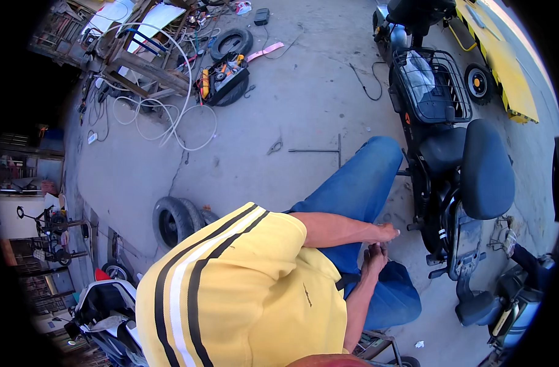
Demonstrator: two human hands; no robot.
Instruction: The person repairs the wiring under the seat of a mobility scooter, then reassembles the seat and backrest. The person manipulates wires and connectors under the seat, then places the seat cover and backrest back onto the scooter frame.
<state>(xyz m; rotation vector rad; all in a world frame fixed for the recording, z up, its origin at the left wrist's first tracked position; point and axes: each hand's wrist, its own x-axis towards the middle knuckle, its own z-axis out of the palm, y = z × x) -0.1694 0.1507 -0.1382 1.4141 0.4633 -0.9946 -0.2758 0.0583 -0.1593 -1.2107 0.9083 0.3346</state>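
Note:
My left hand [386, 232] is in front of my jeans-covered knees, its fingers curled inward. Just below it in the head view, my right hand [375, 258] has its fingers drawn together and pointing at the left one. The fingertips of the two hands nearly meet; whether they touch I cannot tell. Anything between the fingers is hidden or too small to make out. Close by the hands stands a black electric scooter [441, 153] with a padded seat back [487, 171] and a wire basket [432, 85].
A T-shaped metal bar [316, 150] and pliers [275, 145] lie on the concrete. Tyres [172, 223] lean beside me. A tool bag [221, 79], coiled hose [163, 113] and scrap sit at upper left. A yellow vehicle [511, 79] and another person's leg [527, 260] are at right.

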